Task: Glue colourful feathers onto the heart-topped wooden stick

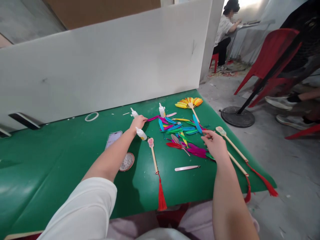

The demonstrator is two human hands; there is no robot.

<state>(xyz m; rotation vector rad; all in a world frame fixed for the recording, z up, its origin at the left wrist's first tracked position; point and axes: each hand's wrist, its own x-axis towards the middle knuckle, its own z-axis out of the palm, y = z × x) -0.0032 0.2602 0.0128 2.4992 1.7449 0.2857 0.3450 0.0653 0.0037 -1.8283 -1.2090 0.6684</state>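
My left hand pinches the end of a magenta feather at the far side of the table. Between the fingertips of my right hand is a blue feather, its tip pointing away from me. A loose pile of coloured feathers lies between the hands, with magenta feathers nearer me. White glue bottles stand or lean around my left hand. Closer in lies a wooden stick with a pinkish flower-like head and a red tassel. Tweezers rest to its right.
A yellow feather fan lies at the back right of the green table. More tasselled sticks lie by the right edge. A phone, a round dish and a tape ring are leftward. A white panel stands behind.
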